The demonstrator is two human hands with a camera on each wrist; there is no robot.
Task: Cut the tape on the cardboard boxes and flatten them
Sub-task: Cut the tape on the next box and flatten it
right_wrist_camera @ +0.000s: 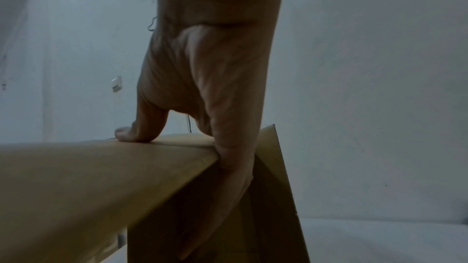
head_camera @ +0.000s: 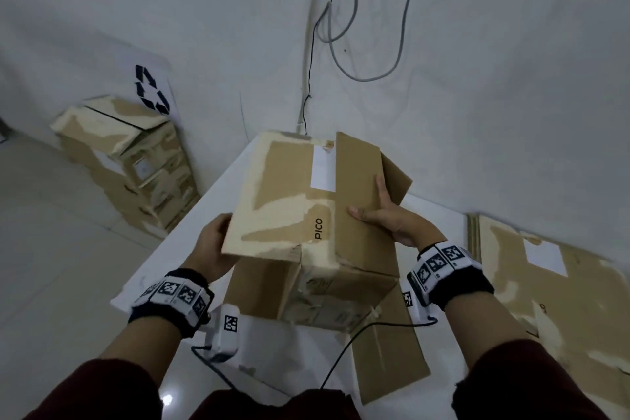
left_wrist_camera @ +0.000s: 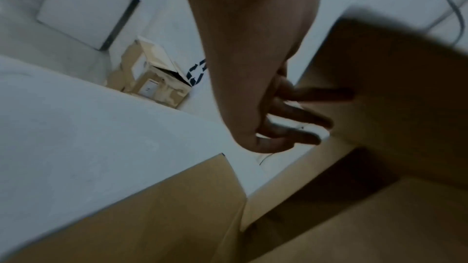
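Note:
A brown cardboard box (head_camera: pixel 293 194) printed PICO, with torn tape patches and a white label, is tilted above the white table (head_camera: pixel 191 249). Its near flaps hang open. My left hand (head_camera: pixel 214 245) is at the box's left edge. In the left wrist view its fingers (left_wrist_camera: pixel 303 117) lie straight against the underside of the box (left_wrist_camera: pixel 392 87); the thumb is hidden. My right hand (head_camera: pixel 385 218) grips the right edge. In the right wrist view the right hand (right_wrist_camera: pixel 202 87) has its thumb on the top face of the box (right_wrist_camera: pixel 88 177) and its fingers down the side.
A stack of taped boxes (head_camera: pixel 136 160) stands on the floor at the left under a recycling sign (head_camera: pixel 151 89). Flattened cardboard (head_camera: pixel 545 283) lies at the right. Cables (head_camera: pixel 375 44) hang on the wall behind the table.

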